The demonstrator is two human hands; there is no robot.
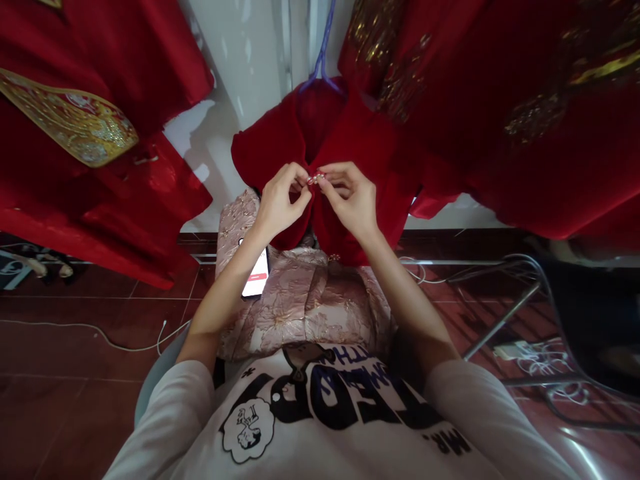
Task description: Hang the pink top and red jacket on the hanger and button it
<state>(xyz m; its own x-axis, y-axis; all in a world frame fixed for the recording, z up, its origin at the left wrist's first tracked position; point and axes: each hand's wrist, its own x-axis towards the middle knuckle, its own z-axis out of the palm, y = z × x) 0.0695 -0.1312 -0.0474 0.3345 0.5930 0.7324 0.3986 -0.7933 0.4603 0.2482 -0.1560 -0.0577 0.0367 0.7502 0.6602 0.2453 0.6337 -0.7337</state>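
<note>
A short red jacket (387, 177) hangs in front of me on a purple hanger (324, 60). At its front opening is a small shiny beaded fastening (316, 179). My left hand (284, 200) pinches the fastening's left end between thumb and fingertips. From the other side, my right hand (354, 199) pinches its right end. Whether the two ends are joined is too small to tell. Lower on the jacket's front edge sits another beaded piece (334, 257). Pinkish patterned fabric (305, 300) lies over my lap, and a phone (256, 277) with a lit screen rests on it beside my left forearm.
Red garments with gold decoration hang at the left (170, 180) and right (475, 147). A dark chair (590, 313) with metal legs stands at the right, near tangled white cables (543, 360). Another cable (107, 341) crosses the tiled floor at the left, where shoes (65, 270) stand farther back.
</note>
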